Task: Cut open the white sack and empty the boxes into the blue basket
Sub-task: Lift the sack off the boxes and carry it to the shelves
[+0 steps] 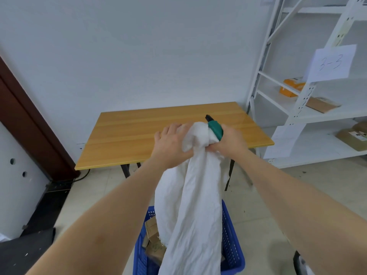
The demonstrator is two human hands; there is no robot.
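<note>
we are holding white sack (pixel 190 205) up by bunched end, left hand (pixel 170 143) and right hand (pixel 228 143) both gripping it; right also clutching green cutter (pixel 215 130). sack hanging straight down, long axis vertical, mouth over blue basket (pixel 231 245); boxes (pixel 153 235) lying inside.

Even, cool, diffuse light; source not visible. Soft sheen on tabletop (pixel 228 116) near its right far corner. Shadows faint. Wide-angle bowing at edges: shelving (pixel 297 92) leans, door frame (pixel 29 116) slants. Paper label (pixel 331 62) and frame edges soft, slightly blurred.
</note>
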